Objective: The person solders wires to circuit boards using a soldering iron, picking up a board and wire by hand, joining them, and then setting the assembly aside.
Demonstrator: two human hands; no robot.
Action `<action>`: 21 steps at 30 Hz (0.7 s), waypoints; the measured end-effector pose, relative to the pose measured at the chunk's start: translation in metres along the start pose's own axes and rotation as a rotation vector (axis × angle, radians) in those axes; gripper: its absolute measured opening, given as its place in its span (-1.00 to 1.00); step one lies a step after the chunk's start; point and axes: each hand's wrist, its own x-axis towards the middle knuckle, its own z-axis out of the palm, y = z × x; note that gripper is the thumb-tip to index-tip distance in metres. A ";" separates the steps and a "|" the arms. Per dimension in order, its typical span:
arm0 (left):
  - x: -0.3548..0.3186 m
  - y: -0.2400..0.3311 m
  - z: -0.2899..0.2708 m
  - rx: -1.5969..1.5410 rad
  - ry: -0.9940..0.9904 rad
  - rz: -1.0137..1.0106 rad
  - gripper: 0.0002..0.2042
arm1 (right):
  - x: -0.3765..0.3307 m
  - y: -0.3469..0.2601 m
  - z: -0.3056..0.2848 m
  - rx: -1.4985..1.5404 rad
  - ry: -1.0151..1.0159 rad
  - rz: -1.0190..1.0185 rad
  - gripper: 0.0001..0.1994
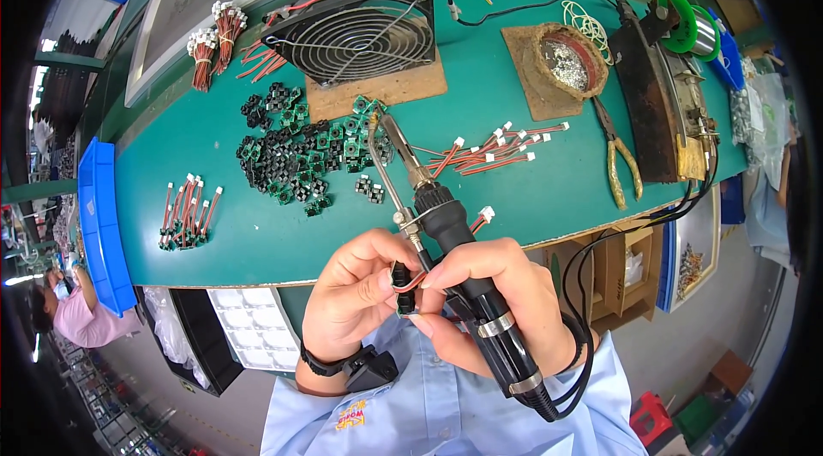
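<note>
In front of my chest, my left hand (350,289) pinches a small black module (404,300) between thumb and fingers. My right hand (514,297) is closed round a black soldering iron (447,220) with a metal feed tube along its side; its tip points away from me, over the bench. Between my two hands runs a short red wire (411,283), and the right thumb and fingertip press together at its end. A white connector (487,214) on red leads shows just beyond the iron. My fingers partly hide the module and where the wire meets it.
On the green bench (231,242) lie a heap of black-and-green modules (296,147), wired modules (189,216) and loose connector wires (497,152). Behind them stands a fan (360,40). To the right are a solder-scrap pot (570,66), pliers (617,156), a solder reel (686,23) and a dark metal box (647,96).
</note>
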 end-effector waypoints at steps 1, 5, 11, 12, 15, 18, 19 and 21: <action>0.000 0.000 0.000 0.008 -0.003 0.006 -0.82 | 0.000 0.000 0.000 0.007 0.003 0.008 -0.59; 0.000 0.000 -0.001 0.033 -0.001 0.017 -0.82 | 0.000 0.001 0.000 0.023 0.003 0.030 -0.59; -0.001 0.000 0.000 0.049 0.007 0.020 -0.82 | -0.001 0.002 -0.001 0.033 0.002 0.044 -0.58; -0.001 0.000 0.002 0.045 0.013 0.015 -0.82 | -0.001 0.002 -0.001 0.033 0.004 0.044 -0.58; 0.000 0.001 0.004 0.037 0.023 0.002 -0.82 | -0.001 0.002 -0.001 0.020 0.004 0.048 -0.58; 0.000 -0.001 0.001 0.030 0.013 0.017 -0.82 | -0.001 0.002 -0.002 0.012 -0.005 0.052 -0.58; 0.000 -0.001 0.001 0.030 0.013 0.016 -0.82 | -0.001 0.002 -0.003 0.007 -0.009 0.054 -0.58; 0.000 0.000 0.002 0.038 0.031 0.005 -0.82 | 0.000 0.002 -0.003 0.006 -0.003 0.050 -0.58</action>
